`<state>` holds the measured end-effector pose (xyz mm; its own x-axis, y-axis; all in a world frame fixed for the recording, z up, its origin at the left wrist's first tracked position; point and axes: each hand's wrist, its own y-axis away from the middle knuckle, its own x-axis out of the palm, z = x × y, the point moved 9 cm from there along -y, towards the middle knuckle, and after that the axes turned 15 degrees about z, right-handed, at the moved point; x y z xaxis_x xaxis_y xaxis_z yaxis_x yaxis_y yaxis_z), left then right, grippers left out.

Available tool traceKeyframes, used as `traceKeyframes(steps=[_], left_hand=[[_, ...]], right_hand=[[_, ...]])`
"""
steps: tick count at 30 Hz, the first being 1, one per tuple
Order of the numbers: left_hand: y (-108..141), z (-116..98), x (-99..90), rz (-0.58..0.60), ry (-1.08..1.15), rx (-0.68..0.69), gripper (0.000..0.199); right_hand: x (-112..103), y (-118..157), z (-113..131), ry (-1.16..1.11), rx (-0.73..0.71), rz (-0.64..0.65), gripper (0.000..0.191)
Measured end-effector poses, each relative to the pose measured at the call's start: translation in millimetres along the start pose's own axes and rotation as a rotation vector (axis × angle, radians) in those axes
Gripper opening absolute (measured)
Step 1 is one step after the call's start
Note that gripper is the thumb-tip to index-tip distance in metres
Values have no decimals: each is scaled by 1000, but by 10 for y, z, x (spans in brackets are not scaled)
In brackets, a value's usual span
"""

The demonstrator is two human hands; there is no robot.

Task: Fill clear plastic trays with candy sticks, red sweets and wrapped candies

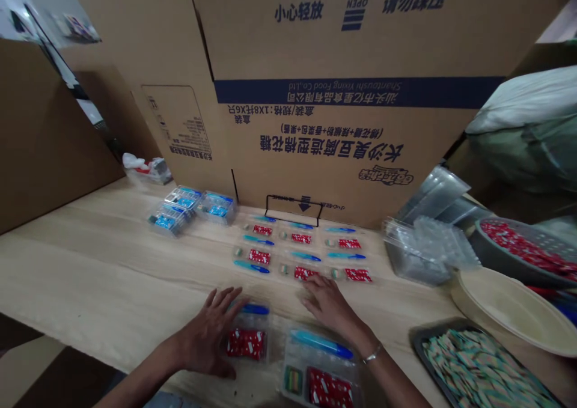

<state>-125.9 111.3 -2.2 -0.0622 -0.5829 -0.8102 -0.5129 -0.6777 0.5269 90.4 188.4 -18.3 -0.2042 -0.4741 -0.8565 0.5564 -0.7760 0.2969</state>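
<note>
Cupping the left side of a clear tray point(269, 336) near the table's point(135, 288) front edge, the left hand point(205, 336) has its fingers spread; the right hand point(331, 303), also parted, is at a red packet point(303, 272) farther back, contact unclear. The tray is probably light and flexible, best held by opposite rims. The packet looks soft and slick, suiting a flat pinch; the blue pen point(256, 309) seems stiff, easiest gripped mid-barrel
</note>
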Motion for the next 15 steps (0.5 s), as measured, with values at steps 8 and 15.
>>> traceKeyframes(steps=[8, 15], left_hand=[[-928, -353, -575, -136, -80, 137, 59], [-1240, -396, -574, -128, -191, 103, 55]], right_hand=[[-106, -154, 177, -62, -113, -124, 32], [10, -368, 219, 106, -51, -14, 32]])
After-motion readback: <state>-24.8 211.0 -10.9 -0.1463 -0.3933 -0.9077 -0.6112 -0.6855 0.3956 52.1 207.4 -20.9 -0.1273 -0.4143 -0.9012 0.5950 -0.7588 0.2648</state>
